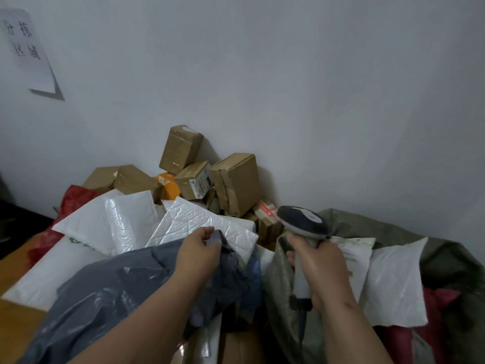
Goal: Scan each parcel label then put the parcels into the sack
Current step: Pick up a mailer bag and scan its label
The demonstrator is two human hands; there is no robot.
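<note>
- The wall [288, 88] fills the far half of the view, pale and plain, with a paper sign [29, 51] stuck at its far left.
- The sack [433, 258], olive green and woven, sits at the right, its mouth open toward the near side; white padded parcels [393, 282] lie inside it, over something red.
- A heap of parcels covers the left and middle: a grey plastic mailer [110, 290] nearest, white bubble mailers [118, 222] behind it, and a red bag [73, 198] at the far left.
- Brown cardboard boxes [236, 179] are stacked against the wall beyond the heap, one with a printed label [200, 183] facing right.
- A strip of wooden table [10, 264] shows at the left edge.
- The right hand [322, 269] has its grip wrapped round the handle of the barcode scanner [303, 223], whose dark head points to the far left, over the sack's rim.
- The left hand [199, 253] pinches a fold of the grey plastic mailer at its top edge, just beside the sack.
</note>
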